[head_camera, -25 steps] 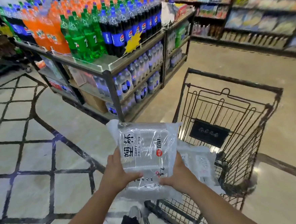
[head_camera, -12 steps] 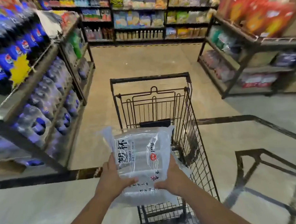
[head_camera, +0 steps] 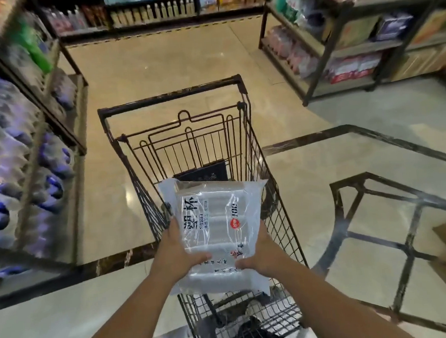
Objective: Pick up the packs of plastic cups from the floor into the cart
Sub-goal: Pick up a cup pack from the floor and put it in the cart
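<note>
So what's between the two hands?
In the head view, the pack of plastic cups sits between the left hand and the right hand, held over the cart.

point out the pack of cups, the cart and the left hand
pack of cups (head_camera: 215, 232), head view, middle of its clear wrapper
cart (head_camera: 171, 101), head view, far top rail
left hand (head_camera: 173, 254), head view, back of hand

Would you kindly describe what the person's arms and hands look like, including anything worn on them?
Both forearms are bare as far as the picture shows, with no sleeves in view. The left hand and the right hand wear no gloves, and no watch, bracelet or ring shows on them.
</note>
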Motion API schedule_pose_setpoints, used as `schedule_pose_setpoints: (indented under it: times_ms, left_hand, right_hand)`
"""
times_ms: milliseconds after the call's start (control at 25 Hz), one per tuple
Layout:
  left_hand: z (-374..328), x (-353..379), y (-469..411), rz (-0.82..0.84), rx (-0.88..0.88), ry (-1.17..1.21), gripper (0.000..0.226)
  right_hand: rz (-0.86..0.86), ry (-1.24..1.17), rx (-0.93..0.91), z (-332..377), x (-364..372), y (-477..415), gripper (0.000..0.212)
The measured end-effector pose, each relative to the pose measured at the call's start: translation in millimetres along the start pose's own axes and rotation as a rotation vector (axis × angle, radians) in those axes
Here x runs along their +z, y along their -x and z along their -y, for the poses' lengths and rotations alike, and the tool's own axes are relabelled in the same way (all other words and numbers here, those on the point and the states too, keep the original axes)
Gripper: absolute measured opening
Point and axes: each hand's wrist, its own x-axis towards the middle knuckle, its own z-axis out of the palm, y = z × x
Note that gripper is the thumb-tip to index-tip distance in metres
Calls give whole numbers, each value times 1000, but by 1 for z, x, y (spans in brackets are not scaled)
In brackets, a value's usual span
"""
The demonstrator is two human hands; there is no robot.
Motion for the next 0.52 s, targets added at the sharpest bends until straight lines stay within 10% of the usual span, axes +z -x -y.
schedule_pose_setpoints:
  times_ms: [520]
  left_hand:
    - [27,101,-70,166,-255,16,137]
  right_hand:
    - [203,-43,176,-93,17,-98,134]
